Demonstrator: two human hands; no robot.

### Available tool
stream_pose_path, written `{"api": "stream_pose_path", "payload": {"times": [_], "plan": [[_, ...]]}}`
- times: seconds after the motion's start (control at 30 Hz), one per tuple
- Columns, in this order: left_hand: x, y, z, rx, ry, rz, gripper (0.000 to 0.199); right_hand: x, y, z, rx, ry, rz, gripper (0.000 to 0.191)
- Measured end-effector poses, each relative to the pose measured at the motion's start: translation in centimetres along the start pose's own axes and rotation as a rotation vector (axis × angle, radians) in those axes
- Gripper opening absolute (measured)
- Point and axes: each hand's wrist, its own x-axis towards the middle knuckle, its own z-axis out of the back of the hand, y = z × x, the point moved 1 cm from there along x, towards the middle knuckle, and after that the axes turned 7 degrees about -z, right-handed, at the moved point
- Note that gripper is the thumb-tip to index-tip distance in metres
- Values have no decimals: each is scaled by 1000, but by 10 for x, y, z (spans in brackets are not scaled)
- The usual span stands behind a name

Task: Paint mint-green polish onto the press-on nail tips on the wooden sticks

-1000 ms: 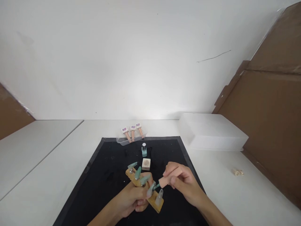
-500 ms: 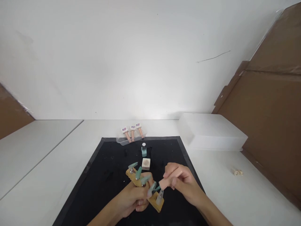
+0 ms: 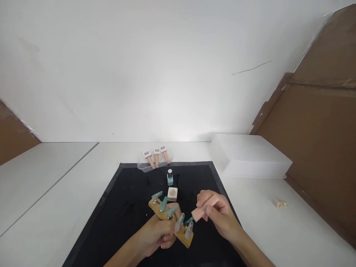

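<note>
My left hand [image 3: 158,233] is closed around a yellowish strip-shaped nail tip holder [image 3: 187,243], tilted down to the right. Several false nails stand on it: green ones like the one at its upper part [image 3: 164,203], and a clear-looking one [image 3: 189,230] at the lower right end. My right hand [image 3: 218,213] pinches the pink handle of a nail polish brush [image 3: 198,214]. The green-coated bristles point left, between the last two nails; whether they touch either one I cannot tell.
Beyond my hands are a small square whitish block [image 3: 172,194] and a teal bottle [image 3: 170,179]. Three pink-handled bottles [image 3: 157,155] lie in a clear tray [image 3: 144,167]. At right sit a white box [image 3: 253,159] and small beige rings [image 3: 280,204]. A black mat [image 3: 122,200] covers the table.
My right hand has shifted slightly right with the brush, drawing it back a little from the nails. My left hand and the holder have barely moved.
</note>
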Motion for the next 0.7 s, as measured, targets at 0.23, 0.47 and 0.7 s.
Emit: {"api": "stream_pose_path", "payload": {"times": [0.23, 0.47, 0.7], "plan": [[0, 0, -3, 33, 32, -1, 28, 4, 7, -3, -95, -46, -56, 21], [-1, 1, -3, 92, 30, -26, 28, 2, -4, 4, 12, -107, -34, 21], [2, -1, -5, 189, 16, -26, 32, 2, 7, -1, -114, 54, -73, 23]]}}
